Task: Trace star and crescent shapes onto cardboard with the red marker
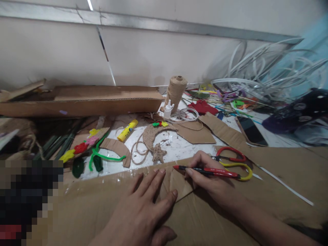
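Observation:
A large brown cardboard sheet lies in front of me. My left hand rests palm down on it, fingers spread. My right hand is closed around a red and black marker, its red tip pointing left, close to the cardboard near my left fingertips. Whether the tip touches, I cannot tell. A smaller cardboard piece with a slanted edge shows between the hands. Scissors with one red and one yellow handle are just behind my right hand, which partly hides them.
Beyond the sheet are a twine-wrapped crescent with a star, a yellow glue stick, a small white bottle, a twine spool and a phone. A long cardboard box stands by the wall; white strips coil at right.

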A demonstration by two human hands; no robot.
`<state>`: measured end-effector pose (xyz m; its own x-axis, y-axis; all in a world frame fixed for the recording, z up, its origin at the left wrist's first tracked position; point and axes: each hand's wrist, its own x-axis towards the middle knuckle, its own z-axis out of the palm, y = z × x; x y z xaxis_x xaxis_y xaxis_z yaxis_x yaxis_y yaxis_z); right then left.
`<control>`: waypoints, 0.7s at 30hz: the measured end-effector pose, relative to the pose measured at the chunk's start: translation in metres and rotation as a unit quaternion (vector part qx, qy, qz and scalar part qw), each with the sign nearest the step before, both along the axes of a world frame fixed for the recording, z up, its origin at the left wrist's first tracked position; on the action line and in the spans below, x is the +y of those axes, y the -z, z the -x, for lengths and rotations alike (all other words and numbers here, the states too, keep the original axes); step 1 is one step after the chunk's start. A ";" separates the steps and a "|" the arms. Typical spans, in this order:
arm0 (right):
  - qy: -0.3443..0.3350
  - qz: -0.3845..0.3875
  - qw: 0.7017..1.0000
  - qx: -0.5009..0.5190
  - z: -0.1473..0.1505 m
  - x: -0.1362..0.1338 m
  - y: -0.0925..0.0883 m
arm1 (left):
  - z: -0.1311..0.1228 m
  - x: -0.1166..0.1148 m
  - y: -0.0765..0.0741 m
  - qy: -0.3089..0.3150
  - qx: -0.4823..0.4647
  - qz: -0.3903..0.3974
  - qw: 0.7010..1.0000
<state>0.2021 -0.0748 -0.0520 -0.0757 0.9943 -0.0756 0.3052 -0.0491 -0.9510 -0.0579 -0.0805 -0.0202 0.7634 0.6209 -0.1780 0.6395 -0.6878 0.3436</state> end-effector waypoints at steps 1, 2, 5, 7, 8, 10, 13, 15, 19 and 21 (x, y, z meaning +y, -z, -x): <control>0.000 0.000 1.000 -0.002 0.000 0.000 0.000 | -0.001 0.000 -0.001 0.001 0.003 0.000 1.000; 0.000 -0.001 1.000 -0.002 0.000 0.000 0.000 | -0.001 0.001 -0.001 0.004 0.007 0.000 1.000; 0.006 -0.001 1.000 -0.006 0.001 0.000 -0.002 | -0.003 0.002 -0.002 0.009 0.019 0.000 1.000; 0.011 -0.002 1.000 -0.011 0.002 0.000 -0.003 | -0.004 0.002 -0.003 0.009 0.019 -0.006 1.000; 0.014 -0.003 1.000 -0.013 0.003 0.000 -0.004 | -0.004 0.002 -0.004 0.009 0.019 -0.010 1.000; 0.019 -0.006 1.000 -0.010 0.003 0.001 -0.004 | -0.003 0.002 -0.004 0.012 0.020 -0.020 1.000; 0.021 -0.004 1.000 0.000 0.004 0.001 -0.004 | -0.001 0.000 -0.003 0.016 0.015 -0.030 0.999; 0.023 -0.001 1.000 0.003 0.004 0.000 -0.005 | 0.000 -0.001 0.000 0.016 0.004 -0.031 0.999; 0.030 -0.006 0.999 0.008 0.003 -0.002 -0.008 | 0.002 -0.002 0.006 0.002 -0.022 -0.034 0.999; 0.033 -0.005 0.999 0.012 0.003 -0.003 -0.008 | 0.002 -0.002 0.006 0.002 -0.022 -0.034 0.999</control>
<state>0.1991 -0.0773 -0.0437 -0.0108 0.9979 -0.0638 0.2792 -0.0582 -0.9585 -0.0602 -0.0821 -0.0263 0.7717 0.6279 -0.1012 0.6224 -0.7128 0.3235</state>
